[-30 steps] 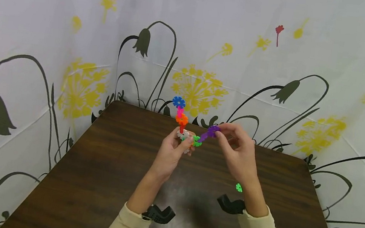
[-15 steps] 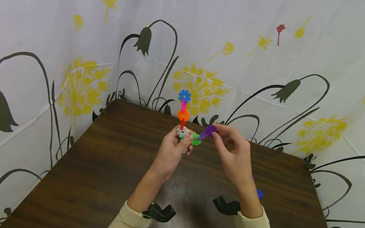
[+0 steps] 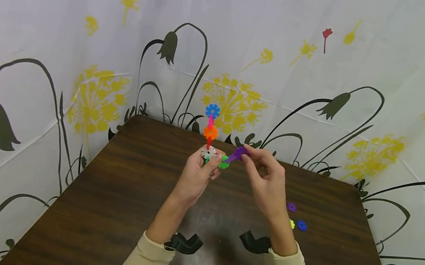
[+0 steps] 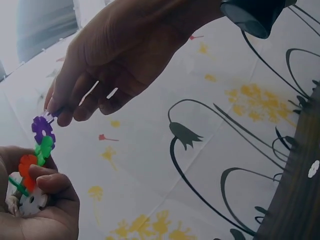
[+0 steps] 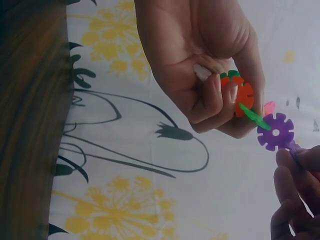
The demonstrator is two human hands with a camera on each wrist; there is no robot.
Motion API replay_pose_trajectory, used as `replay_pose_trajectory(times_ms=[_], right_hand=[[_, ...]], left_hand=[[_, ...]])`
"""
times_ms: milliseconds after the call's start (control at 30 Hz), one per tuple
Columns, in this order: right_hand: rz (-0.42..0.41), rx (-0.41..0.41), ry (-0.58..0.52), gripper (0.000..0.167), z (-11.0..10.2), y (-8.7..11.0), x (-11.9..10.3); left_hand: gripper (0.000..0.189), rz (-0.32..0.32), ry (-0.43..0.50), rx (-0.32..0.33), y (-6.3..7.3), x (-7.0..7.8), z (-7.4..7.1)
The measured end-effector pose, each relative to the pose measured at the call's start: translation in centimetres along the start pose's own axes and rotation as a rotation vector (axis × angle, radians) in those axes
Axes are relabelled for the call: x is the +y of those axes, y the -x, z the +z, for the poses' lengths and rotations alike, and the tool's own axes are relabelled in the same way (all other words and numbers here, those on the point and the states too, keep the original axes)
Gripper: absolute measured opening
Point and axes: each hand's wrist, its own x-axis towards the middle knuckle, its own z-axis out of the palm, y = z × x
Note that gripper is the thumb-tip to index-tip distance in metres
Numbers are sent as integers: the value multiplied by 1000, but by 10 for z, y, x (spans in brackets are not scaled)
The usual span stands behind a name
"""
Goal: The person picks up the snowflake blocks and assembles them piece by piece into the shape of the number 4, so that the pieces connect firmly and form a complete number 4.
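My left hand grips a chain of slotted flower-shaped plastic discs, thumb pressed by a white disc. Upward from it rise a red disc, an orange disc, a pink disc and a blue disc on top. A green disc sticks out to the right of the thumb. In the right wrist view, a purple disc meets the green one; a second purple disc slants off it, pinched by my right hand. Curled left fingers partly hide another orange disc.
Loose discs lie on the dark wooden table beside my right forearm: a purple disc, a blue disc and a yellow disc partly behind the wrist. A flower-printed white cloth hangs behind the table.
Both hands have shifted slightly left, the right one more, bringing them closer together. The loose purple, blue and yellow discs have come into sight; a loose green disc is now hidden.
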Motion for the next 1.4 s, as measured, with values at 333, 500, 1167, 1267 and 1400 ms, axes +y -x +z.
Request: replay_pose_trajectory(times_ms=[333,500,1167,1267,1400], right_hand=[[35,-4,7,23,-1,-1,0],[86,-150,50,35,-25,0,10],[699,-618,715,53,-112,48,187],[735,-610,753,55,-112,53,201],[779,-610,757,55,-114,56,210]], left_hand=[[5,25,-47,10,-1,1,4],[4,34,-96,4,-1,2,7],[6,28,6,-77,5,-14,27],[7,5,-54,-83,6,-17,29],[5,-4,-78,-88,6,-19,30]])
